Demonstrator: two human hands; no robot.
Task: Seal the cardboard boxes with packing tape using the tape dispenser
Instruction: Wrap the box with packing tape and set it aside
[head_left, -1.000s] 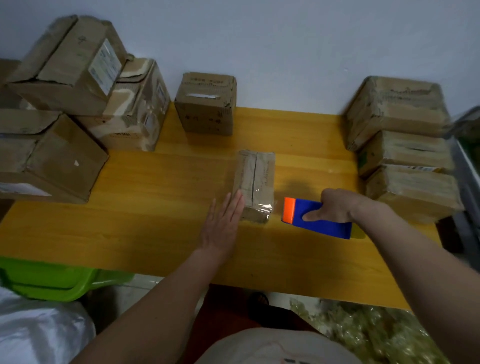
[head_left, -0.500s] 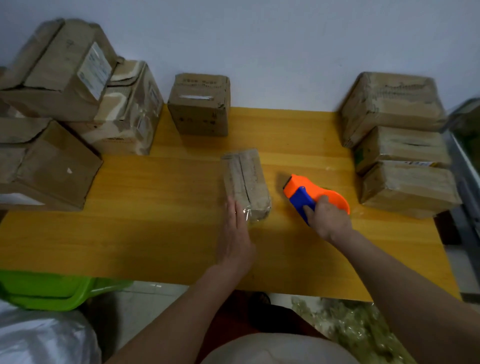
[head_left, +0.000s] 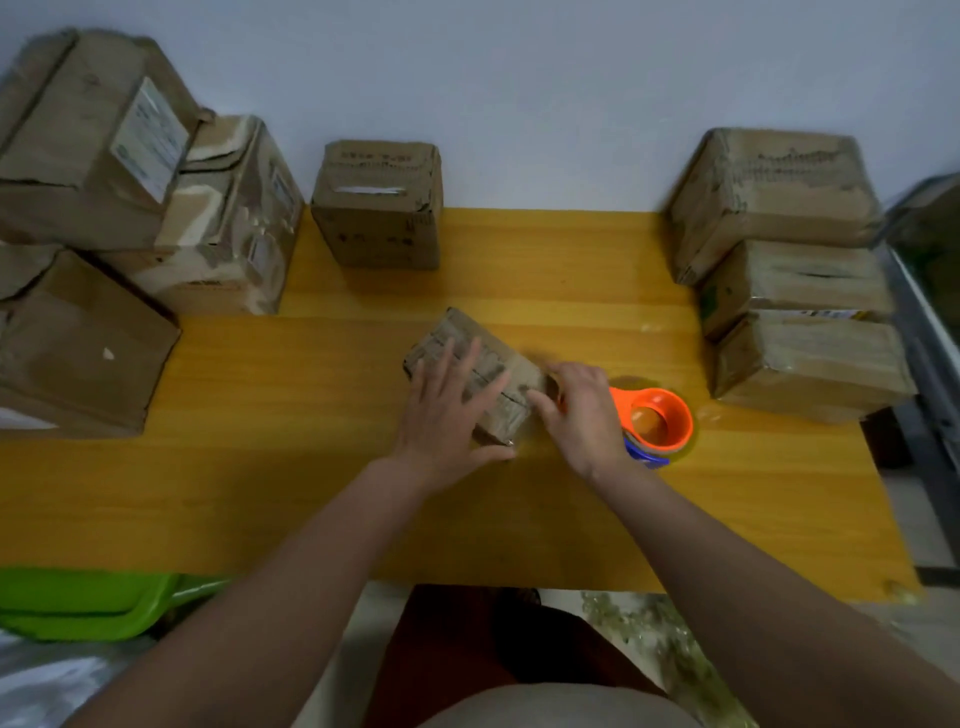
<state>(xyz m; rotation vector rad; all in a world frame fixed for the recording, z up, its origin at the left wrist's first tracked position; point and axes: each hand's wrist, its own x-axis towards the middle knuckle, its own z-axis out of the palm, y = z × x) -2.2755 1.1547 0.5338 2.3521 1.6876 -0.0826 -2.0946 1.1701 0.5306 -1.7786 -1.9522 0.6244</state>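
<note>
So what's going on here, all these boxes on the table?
A person is taping up parcels. Their left hand lies flat on a small cardboard box in the middle of the wooden table. The right hand grips an orange and blue tape dispenser right against the box's end. More cardboard boxes are stacked at both sides and by the wall.

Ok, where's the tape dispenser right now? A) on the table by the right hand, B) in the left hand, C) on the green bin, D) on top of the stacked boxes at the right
A: the orange and blue tape dispenser lies on the table against the right hand, beside the small box.
</note>
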